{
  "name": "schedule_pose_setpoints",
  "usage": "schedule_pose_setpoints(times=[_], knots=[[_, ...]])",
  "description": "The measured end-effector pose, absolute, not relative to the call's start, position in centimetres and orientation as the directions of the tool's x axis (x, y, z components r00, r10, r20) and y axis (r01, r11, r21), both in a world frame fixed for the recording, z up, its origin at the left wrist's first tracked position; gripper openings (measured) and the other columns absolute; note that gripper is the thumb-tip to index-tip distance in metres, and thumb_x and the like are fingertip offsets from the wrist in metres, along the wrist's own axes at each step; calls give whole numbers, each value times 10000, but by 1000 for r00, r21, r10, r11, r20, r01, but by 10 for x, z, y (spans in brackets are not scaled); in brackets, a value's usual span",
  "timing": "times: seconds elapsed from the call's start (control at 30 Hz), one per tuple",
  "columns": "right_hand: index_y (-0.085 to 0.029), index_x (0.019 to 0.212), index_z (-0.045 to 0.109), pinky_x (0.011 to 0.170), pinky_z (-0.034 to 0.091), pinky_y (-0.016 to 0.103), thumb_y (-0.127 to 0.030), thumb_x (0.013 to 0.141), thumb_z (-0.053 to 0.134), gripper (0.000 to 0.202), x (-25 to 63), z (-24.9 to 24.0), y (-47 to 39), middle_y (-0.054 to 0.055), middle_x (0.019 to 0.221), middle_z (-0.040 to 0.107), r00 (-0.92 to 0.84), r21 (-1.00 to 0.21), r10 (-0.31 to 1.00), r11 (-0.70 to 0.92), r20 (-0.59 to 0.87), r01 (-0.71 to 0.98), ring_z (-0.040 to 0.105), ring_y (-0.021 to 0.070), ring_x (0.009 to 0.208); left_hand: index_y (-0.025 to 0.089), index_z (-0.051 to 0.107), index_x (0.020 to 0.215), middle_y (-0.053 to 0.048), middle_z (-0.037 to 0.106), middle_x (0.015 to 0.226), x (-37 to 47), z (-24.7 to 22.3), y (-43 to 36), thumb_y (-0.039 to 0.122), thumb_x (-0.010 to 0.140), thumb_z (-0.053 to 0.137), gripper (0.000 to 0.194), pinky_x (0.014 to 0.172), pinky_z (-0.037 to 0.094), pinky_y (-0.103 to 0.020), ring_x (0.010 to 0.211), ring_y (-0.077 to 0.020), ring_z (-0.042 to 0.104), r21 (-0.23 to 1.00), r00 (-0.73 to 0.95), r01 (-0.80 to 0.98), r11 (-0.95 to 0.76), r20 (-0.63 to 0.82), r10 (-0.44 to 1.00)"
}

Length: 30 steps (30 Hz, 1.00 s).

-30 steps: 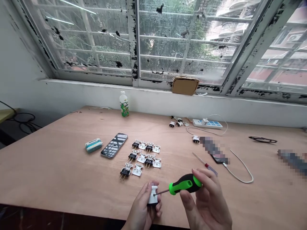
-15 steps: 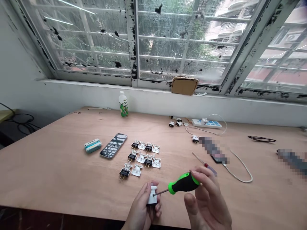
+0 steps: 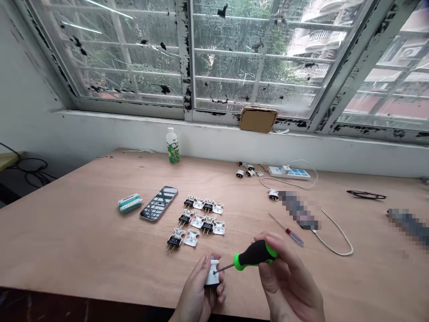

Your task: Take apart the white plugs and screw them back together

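Near the table's front edge, my left hand [image 3: 201, 286] grips a white and black power plug [image 3: 212, 278], its prongs pointing down. My right hand [image 3: 288, 277] pinches the end of a green and black screwdriver [image 3: 253, 256] between thumb and fingers. The screwdriver's tip meets the screw hole in the plug's white face. Beyond my hands lie rows of opened plug halves: black plug bodies with prongs [image 3: 174, 241] and white plug covers [image 3: 191, 238]. The inside of the held plug is hidden.
A phone [image 3: 159, 204] and a blue-white packet [image 3: 130, 204] lie at left. A bottle [image 3: 173, 146] stands by the wall. A second screwdriver [image 3: 294, 237], a power strip [image 3: 290, 173], a white cable [image 3: 342, 250] and glasses [image 3: 366, 195] are at right.
My right thumb has come up against the screwdriver handle, and the handle has turned about its axis. My left hand and the plug have barely moved.
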State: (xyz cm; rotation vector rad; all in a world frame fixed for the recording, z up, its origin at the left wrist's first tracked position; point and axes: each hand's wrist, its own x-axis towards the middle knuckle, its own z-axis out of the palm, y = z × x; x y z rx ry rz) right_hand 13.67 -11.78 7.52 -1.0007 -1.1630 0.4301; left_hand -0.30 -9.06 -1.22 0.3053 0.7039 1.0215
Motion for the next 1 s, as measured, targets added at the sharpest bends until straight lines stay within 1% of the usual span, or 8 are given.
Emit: schedule_pose_setpoints(times=[0.1,0.17,0.27,0.47,0.57,0.67,0.83,1.0], knots=[[-254,1239,634,902,593,433,-296,954,571,295,134,79,-118,112,1135,675,342,-816,744,551,575,174,664,267,1088,178,555,1052,-11,605,699,-4,-12,-91,500,865,648,384,508,359,-246,535,-117,498,550,323,-664,506,-399,858],[-264,1212,649,835,616,364,-324,912,646,306,134,81,-116,102,1129,662,315,-781,718,598,621,178,671,245,1052,178,548,1057,-13,610,702,-4,-11,-91,489,875,637,372,511,365,-246,541,-120,503,554,318,-665,500,-396,861],[-278,1129,694,731,614,232,-207,842,729,298,136,83,-114,74,1159,610,362,-767,680,604,638,216,671,182,1002,173,542,1067,-16,613,702,-4,-11,-91,482,886,624,367,511,366,-247,542,-120,502,551,321,-670,497,-389,864],[-257,1292,602,956,573,425,-224,982,487,331,134,80,-118,101,1182,666,316,-811,747,544,585,215,650,242,1137,176,541,1082,-6,603,704,-4,-10,-91,470,890,621,360,507,364,-241,534,-114,496,538,321,-670,511,-411,853],[-247,1283,608,926,582,388,-295,950,563,339,136,78,-116,121,1245,596,277,-746,694,600,665,289,616,253,1170,179,545,1085,-5,604,703,-4,-9,-91,483,879,633,377,514,370,-243,540,-116,501,541,319,-669,509,-409,855],[-273,1255,639,883,584,299,-211,869,676,392,137,73,-114,100,1249,575,287,-712,658,580,696,396,595,231,1187,179,550,1086,-9,606,712,-4,-8,-91,484,875,638,382,516,368,-243,546,-117,503,534,327,-676,508,-400,856],[-283,1331,573,1040,506,438,-233,961,526,376,132,71,-118,91,1211,656,341,-822,750,481,566,306,627,242,1180,174,554,1076,-11,602,705,-4,-12,-90,473,885,628,363,511,361,-244,537,-115,496,531,333,-679,507,-392,858],[-292,1216,657,872,591,267,-228,845,711,380,138,75,-113,74,1271,579,364,-772,682,533,634,346,593,224,1212,173,547,1066,-13,606,707,-4,-16,-91,473,892,620,354,512,357,-245,533,-113,495,538,330,-682,496,-379,865]])
